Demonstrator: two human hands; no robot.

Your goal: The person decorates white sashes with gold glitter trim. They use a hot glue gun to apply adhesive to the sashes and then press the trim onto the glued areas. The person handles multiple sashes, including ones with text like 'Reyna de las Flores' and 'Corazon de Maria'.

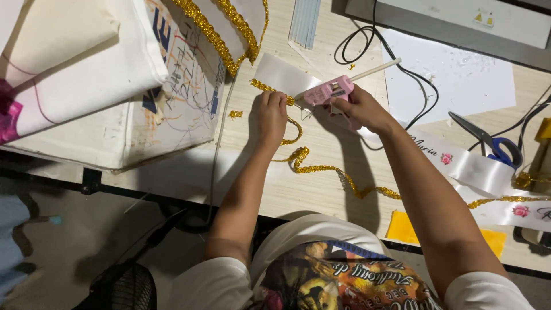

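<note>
Here, at the far left of the wooden table [321, 189], folded white fabric [86, 74] lies stacked, with a gold-sequin-edged piece [215, 34] draped beside it. Moving in, the left hand [270, 117] has its fingers pinched together on the gold sequin trim [321, 169], pressing it against the edge of the white satin ribbon [281, 74]. Just right of it, the right hand [361, 106] is clamped around a pink hot glue gun [328, 92], nozzle aimed at that same pinched spot, so the step in hand looks like gluing trim along the ribbon's edge. The loose trim trails rightward across the table toward blue-handled scissors [496, 146]. The next move likely calls for a short bead of glue, then sliding the pinch along, fingertips clear of the hot nozzle.
</note>
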